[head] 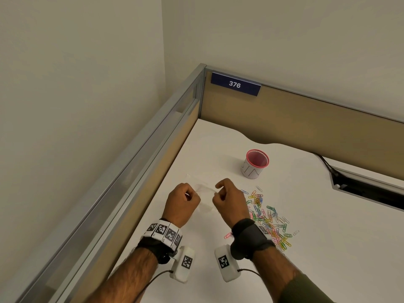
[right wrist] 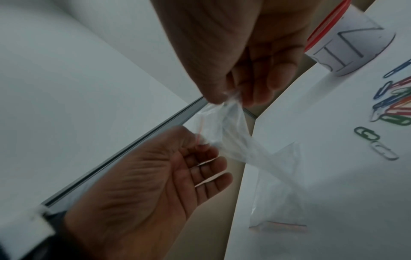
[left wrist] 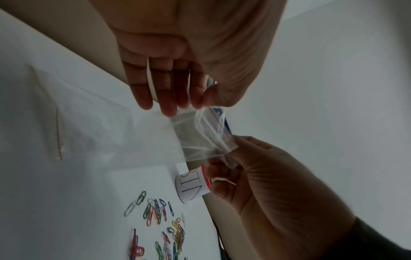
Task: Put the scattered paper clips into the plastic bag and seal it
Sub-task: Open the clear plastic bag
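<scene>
Left hand (head: pixel 182 201) up off white desk (head: pixel 218 270), thumb and finger pinching one lip of clear zip bag (head: pixel 205 191). Bag hangs between both hands, mouth by red zip line. Right hand (head: pixel 228 199) pinching other lip. Step looks like pulling bag open; nothing inside yet. Second clear bag (left wrist: pixel 51 112) lies flat on desk. Colored paper clips (head: pixel 269 217) in loose pile just right of right hand. Red-rimmed cup (head: pixel 254 164) behind pile. Next, likely: hold mouth wide with one hand, pick up clips with other.

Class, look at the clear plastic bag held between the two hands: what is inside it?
Nothing shows through the plastic bag; the paper clips lie on the desk. Its pinched corners are covered by fingers.
</scene>
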Demonstrator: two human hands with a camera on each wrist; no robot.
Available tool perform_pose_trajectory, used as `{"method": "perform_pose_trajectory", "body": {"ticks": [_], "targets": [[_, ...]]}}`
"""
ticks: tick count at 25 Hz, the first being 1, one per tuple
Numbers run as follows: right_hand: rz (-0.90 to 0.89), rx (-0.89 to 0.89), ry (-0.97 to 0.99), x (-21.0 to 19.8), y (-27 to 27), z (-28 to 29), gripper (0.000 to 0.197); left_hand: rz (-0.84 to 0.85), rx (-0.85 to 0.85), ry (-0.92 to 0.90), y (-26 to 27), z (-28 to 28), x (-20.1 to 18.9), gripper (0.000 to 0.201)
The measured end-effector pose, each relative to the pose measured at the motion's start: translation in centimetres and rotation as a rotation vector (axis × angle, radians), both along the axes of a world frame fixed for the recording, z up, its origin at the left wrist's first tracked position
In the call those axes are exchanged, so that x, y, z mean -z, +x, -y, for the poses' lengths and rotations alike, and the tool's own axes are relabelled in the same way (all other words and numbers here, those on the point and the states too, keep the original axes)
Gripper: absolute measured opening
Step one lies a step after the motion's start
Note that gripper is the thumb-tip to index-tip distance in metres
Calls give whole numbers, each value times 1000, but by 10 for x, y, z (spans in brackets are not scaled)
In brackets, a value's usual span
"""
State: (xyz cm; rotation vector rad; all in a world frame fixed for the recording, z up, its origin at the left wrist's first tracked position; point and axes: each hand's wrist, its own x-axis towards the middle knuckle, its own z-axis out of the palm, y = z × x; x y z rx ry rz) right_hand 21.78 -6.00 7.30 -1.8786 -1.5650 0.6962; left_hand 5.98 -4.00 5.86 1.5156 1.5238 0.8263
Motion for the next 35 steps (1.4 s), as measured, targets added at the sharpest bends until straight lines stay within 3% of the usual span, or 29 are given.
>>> {"method": "perform_pose_trajectory", "body": {"ticks": [2, 4, 9, 10, 12, 13, 15, 17, 23, 30, 32, 35], "targets": [[25, -134, -101, -2, -6, 3, 40, -8, 17, 25, 1, 0, -2, 7], [91, -191, -146, 0, -13, 5, 46, -21, 43, 48, 3, 0, -3, 9], [88, -45, -21, -4, -9, 5, 15, 91, 26, 112, -5, 1, 2, 15], [73, -43, -3, -4, -7, 4, 12, 134, 51, 127, -8, 2, 3, 25], [32, -43, 6, -4, -6, 4, 10, 106, 206, 131, -13, 3, 7, 84], [10, -44, 0, -4, -6, 4, 9, 22, 284, 130, -13, 2, 8, 110], [-31, -60, -18, -3, -7, 4, 7, -168, 363, 173, -9, 2, 11, 133], [-42, -73, -29, -4, -10, 4, 2, -197, 328, 198, 1, 6, 14, 132], [-10, -16, -1, -10, -11, 5, 9, -19, 150, 194, 22, 13, 28, 106], [76, 32, 65, -12, -3, 7, 14, -114, 138, 306, 9, 1, 34, 59], [84, -49, 162, -18, -7, 12, 21, -136, 114, 315, 9, -2, 34, 56], [282, -256, 143, -26, -17, 15, 28, -182, 124, 369, 9, -4, 30, 56]]}}
